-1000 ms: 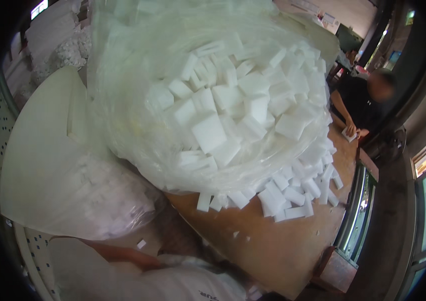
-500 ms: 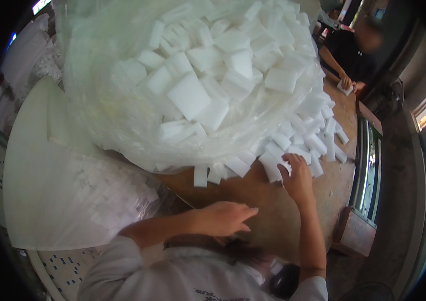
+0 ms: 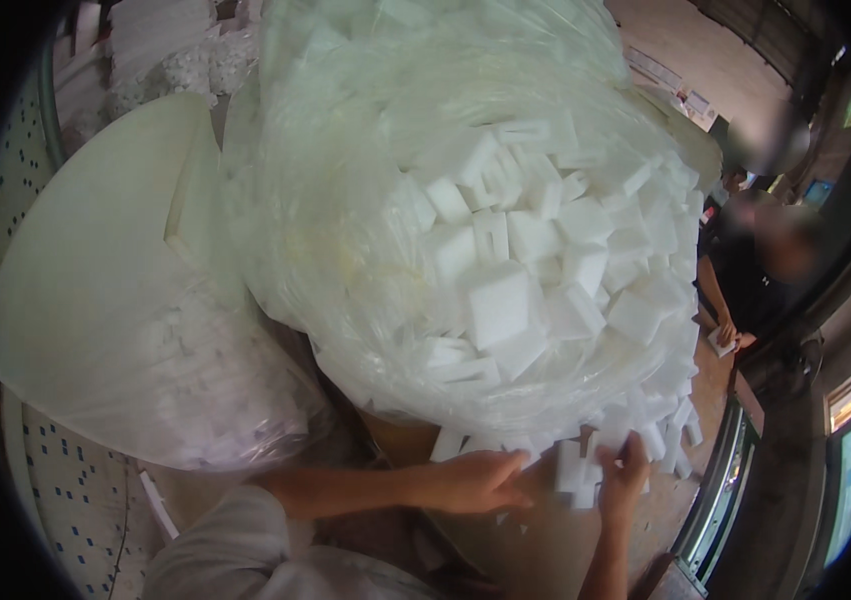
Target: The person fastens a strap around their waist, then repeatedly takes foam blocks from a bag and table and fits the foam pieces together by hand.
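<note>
Below a heap of white foam blocks (image 3: 497, 305) in a large clear plastic bag (image 3: 345, 330), both my hands are over the brown tabletop (image 3: 535, 555). My right hand (image 3: 627, 475) is closed, thumb and fingers around a small white foam block (image 3: 575, 468) at the front of the loose pieces. Part of that block blends with the pieces behind it. My left hand (image 3: 480, 482) reaches in from the left, a short gap away from the block. Its thumb and fingers are apart, with nothing seen between them.
Loose foam pieces (image 3: 680, 425) spill from the bag's right side. To the left stand a big curved pale sheet (image 3: 95, 280) and another clear bag (image 3: 235, 400) of white pieces. A metal rail (image 3: 720, 500) runs along the right. A person (image 3: 755, 260) works at the far right.
The view has shifted, so the bag sits lower and further right. My right hand has closed on a foam block, and my hands are nearer each other.
</note>
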